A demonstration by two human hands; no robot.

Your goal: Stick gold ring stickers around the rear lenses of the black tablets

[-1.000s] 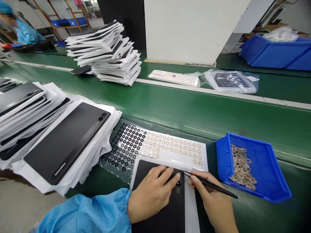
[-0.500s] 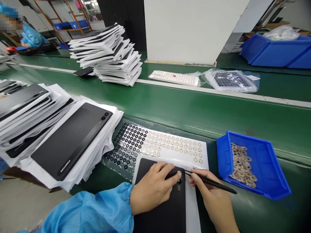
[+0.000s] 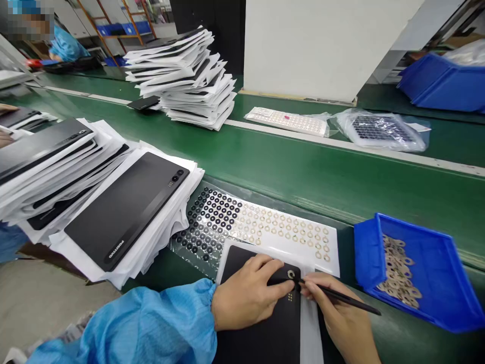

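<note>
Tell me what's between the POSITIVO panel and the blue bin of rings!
In the head view: black rings on film, a sheet of pale rings, another dark panel under the left hand, and the right hand holding tweezers.

Workrm w/ a long green worktop [image 3: 280, 162] running left to right in front of me, glossy, catching soft reflected lt. A thin pale strip [image 3: 454, 165] runs along it. Far centre: a lg. white panel [image 3: 318, 45] w/ a tan bottom edge; a black panel [image 3: 229, 30] stands just left of it. Far left, I see an orange metal rack [image 3: 132, 22] holding blue bins [image 3: 113, 29]. Near left: greyish flr. [image 3: 34, 293], plain & matte.
</note>
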